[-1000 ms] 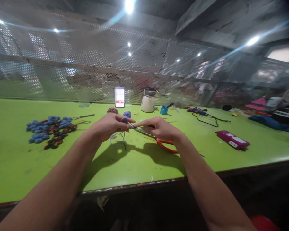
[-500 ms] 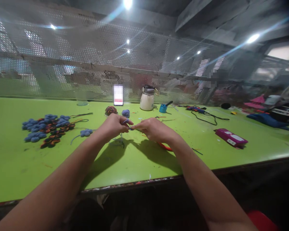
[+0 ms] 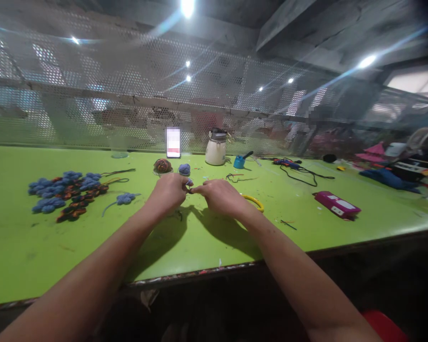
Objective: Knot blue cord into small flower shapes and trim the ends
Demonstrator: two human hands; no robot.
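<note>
The left hand (image 3: 169, 192) pinches a bit of blue yarn (image 3: 189, 182) between thumb and fingers, above the green table (image 3: 207, 249); the right hand (image 3: 221, 195) holds its fingertips right against that pinch, though whether they grip anything I cannot tell. Beyond, a dark lid caps the cream jug (image 3: 216, 151), hiding its contents, and a dark handle slants up from the small blue pot (image 3: 239, 162).

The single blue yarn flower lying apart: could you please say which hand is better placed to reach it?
Probably the left hand: the blue yarn flower lies to its left, and the right hand is farther away.
</note>
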